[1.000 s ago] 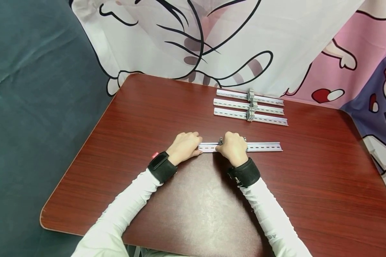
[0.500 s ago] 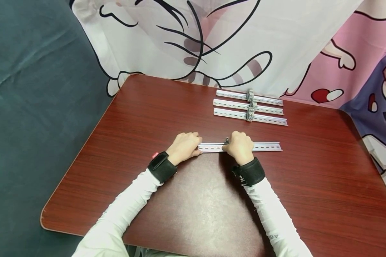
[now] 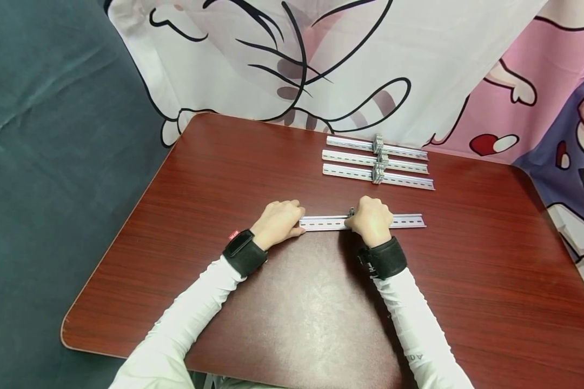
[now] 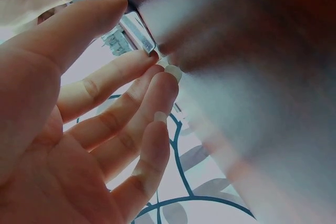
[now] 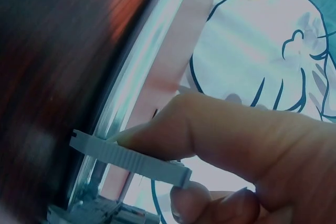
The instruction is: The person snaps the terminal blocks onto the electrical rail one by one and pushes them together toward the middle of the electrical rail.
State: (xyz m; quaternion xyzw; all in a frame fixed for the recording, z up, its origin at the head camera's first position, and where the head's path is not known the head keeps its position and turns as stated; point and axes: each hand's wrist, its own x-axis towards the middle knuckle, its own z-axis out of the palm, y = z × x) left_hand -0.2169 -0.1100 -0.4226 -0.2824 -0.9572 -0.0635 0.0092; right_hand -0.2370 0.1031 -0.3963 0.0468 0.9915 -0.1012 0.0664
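A slotted metal DIN rail (image 3: 321, 223) lies across the middle of the table. My left hand (image 3: 278, 221) pinches its left end, thumb at the near edge and fingers at the far edge; the rail's end (image 4: 140, 32) shows between them in the left wrist view. Farther right, my right hand (image 3: 370, 221) is over the rail and covers part of it. In the right wrist view its thumb and fingers pinch a ridged grey terminal block (image 5: 128, 158) that sits across the rail. More grey block parts (image 5: 105, 212) are on the rail beside it, partly cut off by the frame.
Three more DIN rails lie side by side at the back of the table: a far rail (image 3: 350, 143), a middle rail (image 3: 347, 157) and a near rail (image 3: 347, 171). Each carries grey terminal blocks around its middle. A printed cloth (image 3: 253, 86) hangs behind the table (image 3: 224, 162).
My right hand has moved right along the rail, and the grey block at its thumb has shifted with it. More bare rail shows on the left. My left hand has stayed at the rail's end.
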